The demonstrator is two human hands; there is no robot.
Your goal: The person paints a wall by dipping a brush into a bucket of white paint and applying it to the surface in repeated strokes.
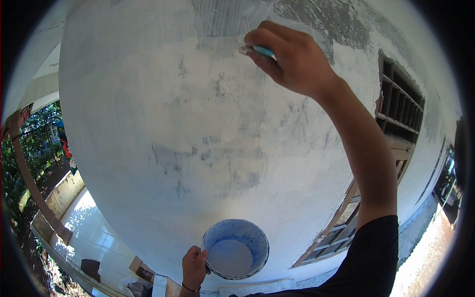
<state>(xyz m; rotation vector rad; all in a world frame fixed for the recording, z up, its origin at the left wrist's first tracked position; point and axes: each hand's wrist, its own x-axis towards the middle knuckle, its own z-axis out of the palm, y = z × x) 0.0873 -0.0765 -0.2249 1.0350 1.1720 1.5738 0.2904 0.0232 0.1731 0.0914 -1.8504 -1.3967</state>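
Note:
My right hand [289,54] is raised to the upper part of the wall [123,109], closed around the light blue handle of a paintbrush [263,50]. The bristles are mostly hidden by my fingers, so contact with the wall is hard to make out. Fresh white strokes streak the grey patch [222,20] beside that hand. Low in the view, my left hand [194,265] grips the rim of a round bucket [210,237] from its left side. White paint [230,258] lies in the bucket, and smears coat its inner wall.
A wooden vent frame [402,104] and a paned window [331,237] are set in the wall at right. Lower left, a tiled floor [106,240] holds a cardboard box [141,270] and a plastic bag [133,286]. A railing [42,208] borders plants at far left.

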